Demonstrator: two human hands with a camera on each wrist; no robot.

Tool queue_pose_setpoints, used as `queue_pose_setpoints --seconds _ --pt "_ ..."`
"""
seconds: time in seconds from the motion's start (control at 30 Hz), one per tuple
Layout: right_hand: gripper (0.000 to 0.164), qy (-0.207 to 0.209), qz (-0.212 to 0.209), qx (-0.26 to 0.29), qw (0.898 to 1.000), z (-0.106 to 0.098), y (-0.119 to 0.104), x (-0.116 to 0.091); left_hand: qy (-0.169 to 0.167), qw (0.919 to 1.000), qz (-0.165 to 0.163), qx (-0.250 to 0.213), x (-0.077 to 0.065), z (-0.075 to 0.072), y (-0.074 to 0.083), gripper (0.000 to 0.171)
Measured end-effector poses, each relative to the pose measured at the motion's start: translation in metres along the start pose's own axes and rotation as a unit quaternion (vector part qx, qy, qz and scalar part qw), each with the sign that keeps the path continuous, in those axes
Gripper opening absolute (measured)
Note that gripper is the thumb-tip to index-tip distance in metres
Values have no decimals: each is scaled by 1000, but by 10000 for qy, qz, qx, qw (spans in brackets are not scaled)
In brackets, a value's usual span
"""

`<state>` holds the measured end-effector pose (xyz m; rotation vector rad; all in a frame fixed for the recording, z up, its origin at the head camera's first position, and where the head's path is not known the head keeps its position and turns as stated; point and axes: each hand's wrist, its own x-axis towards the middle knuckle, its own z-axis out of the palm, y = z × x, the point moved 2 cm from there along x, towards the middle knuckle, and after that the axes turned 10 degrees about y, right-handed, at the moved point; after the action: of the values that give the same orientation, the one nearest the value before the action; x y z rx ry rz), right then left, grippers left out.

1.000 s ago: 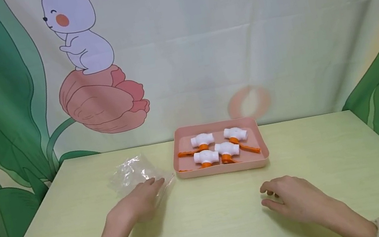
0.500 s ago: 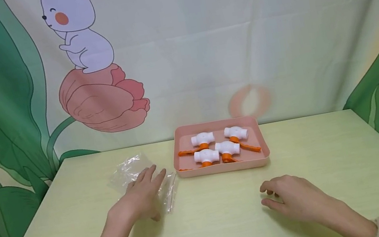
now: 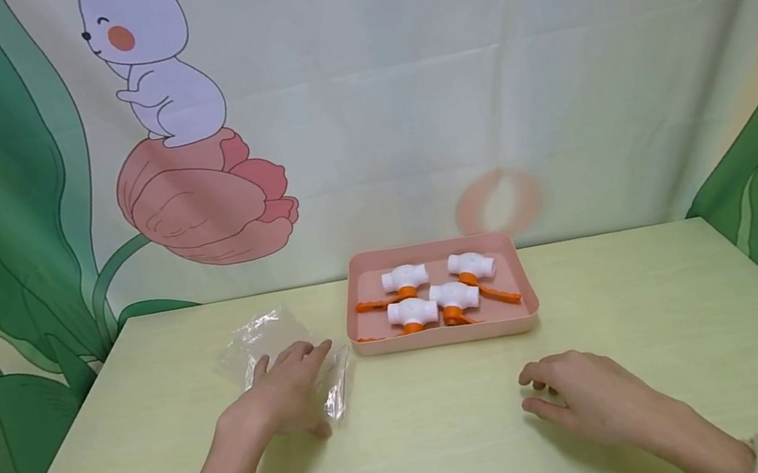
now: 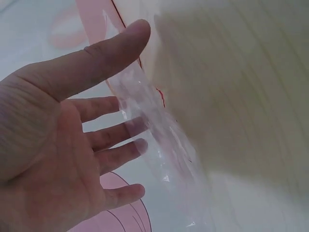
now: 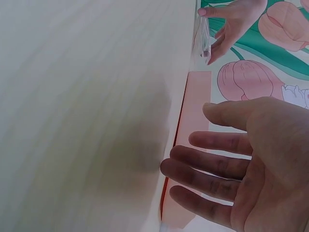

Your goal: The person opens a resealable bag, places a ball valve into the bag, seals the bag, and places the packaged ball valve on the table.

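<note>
A clear, shiny, wrinkled plastic bag [image 3: 270,332] lies on the counter [image 3: 454,443], just left of the pink tray [image 3: 446,337]. The left hand [image 3: 278,398] reaches over it, thumb spread wide, fingers [image 4: 113,134] nearly straight, their tips against the film, ungripped. The right hand [image 3: 585,394], well apart, holds nothing, its fingers loosely bent.
</note>
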<state>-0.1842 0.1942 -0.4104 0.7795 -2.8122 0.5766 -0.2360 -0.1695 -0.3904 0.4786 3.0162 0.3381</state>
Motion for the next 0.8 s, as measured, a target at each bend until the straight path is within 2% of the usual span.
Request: queue_pose_setpoints --seconds 0.37,0.63,0.8 --pt "13 107 -110 41 9999 -1 -2 0 240 9996 135 -46 -6 -1 4 103" --pt "11 407 -258 137 9987 -2 -8 0 401 9982 417 -133 -10 -2 13 95" --pt "10 680 -500 357 9958 -3 -12 0 484 9968 623 -108 -13 0 24 92"
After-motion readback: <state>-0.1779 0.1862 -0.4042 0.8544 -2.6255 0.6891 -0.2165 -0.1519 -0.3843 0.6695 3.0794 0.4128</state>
